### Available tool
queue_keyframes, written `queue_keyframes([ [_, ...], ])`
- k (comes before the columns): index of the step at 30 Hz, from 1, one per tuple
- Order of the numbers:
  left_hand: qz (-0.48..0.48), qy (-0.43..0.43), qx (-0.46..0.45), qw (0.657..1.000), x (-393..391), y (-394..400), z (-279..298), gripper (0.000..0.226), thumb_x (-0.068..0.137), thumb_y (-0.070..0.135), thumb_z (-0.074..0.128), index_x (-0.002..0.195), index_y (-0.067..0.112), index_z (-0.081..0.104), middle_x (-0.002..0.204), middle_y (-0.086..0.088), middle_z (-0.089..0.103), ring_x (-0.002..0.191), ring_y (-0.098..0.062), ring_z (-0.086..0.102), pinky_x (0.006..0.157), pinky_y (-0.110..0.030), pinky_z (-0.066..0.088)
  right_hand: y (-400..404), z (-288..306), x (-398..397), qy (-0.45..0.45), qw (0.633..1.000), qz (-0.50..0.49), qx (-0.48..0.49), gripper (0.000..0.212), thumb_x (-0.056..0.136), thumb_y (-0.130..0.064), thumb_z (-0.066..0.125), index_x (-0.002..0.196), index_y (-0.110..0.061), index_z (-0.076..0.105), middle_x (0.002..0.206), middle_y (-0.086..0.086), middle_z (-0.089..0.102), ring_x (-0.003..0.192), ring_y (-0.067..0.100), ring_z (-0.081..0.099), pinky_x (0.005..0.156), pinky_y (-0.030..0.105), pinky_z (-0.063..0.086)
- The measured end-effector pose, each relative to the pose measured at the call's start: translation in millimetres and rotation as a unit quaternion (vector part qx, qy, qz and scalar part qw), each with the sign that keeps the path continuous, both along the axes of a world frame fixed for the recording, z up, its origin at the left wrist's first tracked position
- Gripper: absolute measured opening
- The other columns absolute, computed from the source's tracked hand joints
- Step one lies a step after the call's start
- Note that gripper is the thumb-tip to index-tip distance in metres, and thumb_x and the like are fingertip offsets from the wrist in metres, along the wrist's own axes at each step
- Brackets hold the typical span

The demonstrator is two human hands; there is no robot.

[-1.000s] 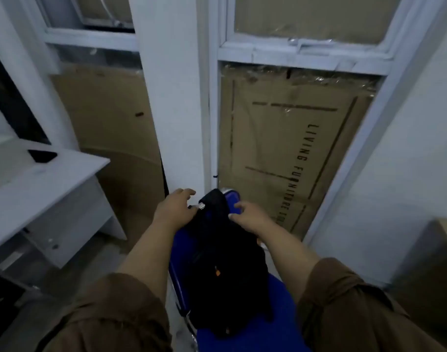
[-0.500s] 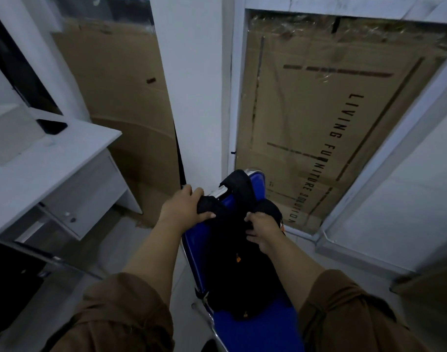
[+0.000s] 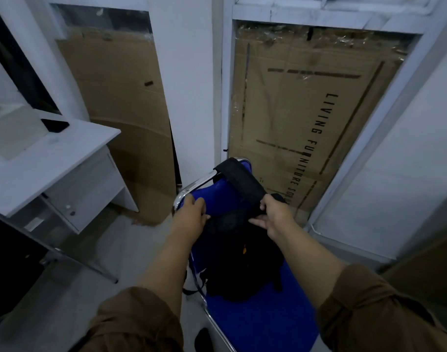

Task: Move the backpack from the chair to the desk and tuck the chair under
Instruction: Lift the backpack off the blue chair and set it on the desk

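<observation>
The black fabric backpack (image 3: 239,252) still sits on the blue padded chrome-framed chair (image 3: 263,323). Its wide strap, slack before, now stretches up over the chair back, pinched in the right hand (image 3: 273,215); the left hand (image 3: 191,214) stays closed on the bag's top. The white desk (image 3: 39,161) stands left, well apart.

Matt cloth, shiny metal, plain cardboard.
The black fabric backpack (image 3: 239,260) looks matt; the blue padded chair (image 3: 263,323) has a glossy chrome tube frame; the brown cardboard sheets (image 3: 293,110) look rough beside the smooth white laminate desk (image 3: 52,158).
</observation>
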State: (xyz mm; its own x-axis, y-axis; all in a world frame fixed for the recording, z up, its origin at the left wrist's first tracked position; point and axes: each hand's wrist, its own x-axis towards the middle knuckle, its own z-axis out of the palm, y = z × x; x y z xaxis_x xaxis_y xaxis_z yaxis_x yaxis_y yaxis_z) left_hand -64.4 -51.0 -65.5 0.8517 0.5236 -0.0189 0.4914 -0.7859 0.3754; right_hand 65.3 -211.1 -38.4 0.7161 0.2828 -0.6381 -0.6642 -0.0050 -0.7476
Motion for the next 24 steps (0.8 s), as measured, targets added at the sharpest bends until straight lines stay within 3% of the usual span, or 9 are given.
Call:
queue_keyframes([
  [4, -0.077, -0.024, -0.193, 0.978, 9.9, -46.9, -0.5, 0.05, 0.085, 0.063, 0.05, 0.108, 0.02, 0.061, 0.106, 0.0, 0.06, 0.094, -0.018, 0.059, 0.083, -0.035, 0.051, -7.6, 9.7, -7.6, -0.017, 0.999, 0.022, 0.018, 0.026, 0.088, -0.009, 0.051, 0.107, 0.006, 0.061, 0.092, 0.011, 0.054, 0.113, 0.041, 0.053, 0.074, 0.046, 0.057],
  [6, -0.105, 0.032, -0.194, 0.975, 15.4, -66.0, -1.8, 0.062, 0.073, 0.069, 0.059, 0.113, 0.022, 0.056, 0.104, 0.001, 0.062, 0.092, -0.016, 0.06, 0.077, -0.034, 0.053, -8.5, 14.6, -11.8, -0.031, 0.998, 0.047, 0.003, 0.014, 0.087, -0.009, 0.051, 0.085, 0.0, 0.062, 0.1, 0.012, 0.053, 0.104, 0.036, 0.053, 0.077, 0.047, 0.057],
  [9, -0.109, 0.072, -0.117, 0.985, 23.7, -78.0, -9.7, 0.04, 0.088, 0.036, 0.06, 0.118, 0.01, 0.052, 0.097, -0.009, 0.065, 0.081, -0.019, 0.061, 0.07, -0.036, 0.055, -8.9, 26.3, -12.9, -0.071, 0.98, 0.14, -0.119, 0.018, 0.083, -0.012, 0.051, 0.065, -0.009, 0.052, 0.102, 0.011, 0.054, 0.09, 0.031, 0.058, 0.077, 0.041, 0.057],
  [12, -0.111, 0.058, -0.128, 0.984, 28.2, -78.4, -12.3, 0.024, 0.096, 0.019, 0.047, 0.109, 0.004, 0.059, 0.089, -0.013, 0.065, 0.074, -0.022, 0.058, 0.075, -0.041, 0.055, -5.7, 32.8, 1.6, -0.243, 0.856, 0.293, -0.349, 0.027, 0.087, -0.023, 0.044, 0.078, -0.01, 0.066, 0.103, 0.014, 0.062, 0.095, 0.032, 0.06, 0.084, 0.037, 0.05],
  [14, -0.125, 0.065, -0.141, 0.98, 30.5, -75.7, -10.5, 0.024, 0.097, 0.02, 0.046, 0.108, 0.004, 0.06, 0.094, -0.015, 0.067, 0.081, -0.028, 0.063, 0.079, -0.044, 0.056, 2.5, 32.8, 17.1, -0.353, 0.791, 0.279, -0.415, 0.033, 0.089, -0.029, 0.045, 0.104, -0.006, 0.064, 0.114, 0.018, 0.06, 0.103, 0.035, 0.057, 0.088, 0.038, 0.047],
  [17, -0.145, 0.081, -0.138, 0.976, 35.6, -70.6, -7.9, 0.028, 0.098, 0.021, 0.046, 0.116, 0.004, 0.058, 0.101, -0.017, 0.068, 0.09, -0.031, 0.065, 0.084, -0.046, 0.055, 19.6, 35.0, 34.6, -0.374, 0.814, 0.281, -0.344, 0.027, 0.089, -0.031, 0.052, 0.109, -0.016, 0.061, 0.122, 0.013, 0.055, 0.111, 0.032, 0.052, 0.097, 0.039, 0.044],
  [19, -0.155, 0.083, -0.141, 0.974, 38.0, -67.8, -6.1, 0.029, 0.098, 0.021, 0.046, 0.117, 0.004, 0.058, 0.103, -0.018, 0.068, 0.091, -0.031, 0.065, 0.085, -0.046, 0.054, 31.2, 32.4, 42.4, -0.277, 0.848, 0.357, -0.278, 0.03, 0.087, -0.029, 0.058, 0.114, -0.016, 0.065, 0.125, 0.011, 0.055, 0.112, 0.03, 0.053, 0.096, 0.038, 0.044],
  [21, -0.158, 0.076, -0.154, 0.972, 38.3, -64.1, -4.7, 0.029, 0.098, 0.021, 0.046, 0.117, 0.003, 0.059, 0.103, -0.018, 0.068, 0.091, -0.031, 0.065, 0.085, -0.045, 0.054, 37.0, 30.0, 48.0, -0.192, 0.884, 0.358, -0.23, 0.036, 0.082, -0.025, 0.066, 0.115, -0.012, 0.067, 0.122, 0.013, 0.06, 0.102, 0.029, 0.058, 0.083, 0.035, 0.048],
  [24, -0.15, 0.069, -0.181, 0.969, 38.3, -60.2, -1.7, 0.027, 0.098, 0.023, 0.047, 0.115, 0.005, 0.059, 0.098, -0.016, 0.068, 0.088, -0.029, 0.065, 0.082, -0.041, 0.055, 34.8, 20.5, 57.9, -0.218, 0.937, 0.243, -0.124, 0.028, 0.089, -0.021, 0.058, 0.113, -0.011, 0.068, 0.129, 0.016, 0.06, 0.097, 0.023, 0.06, 0.07, 0.025, 0.048],
])
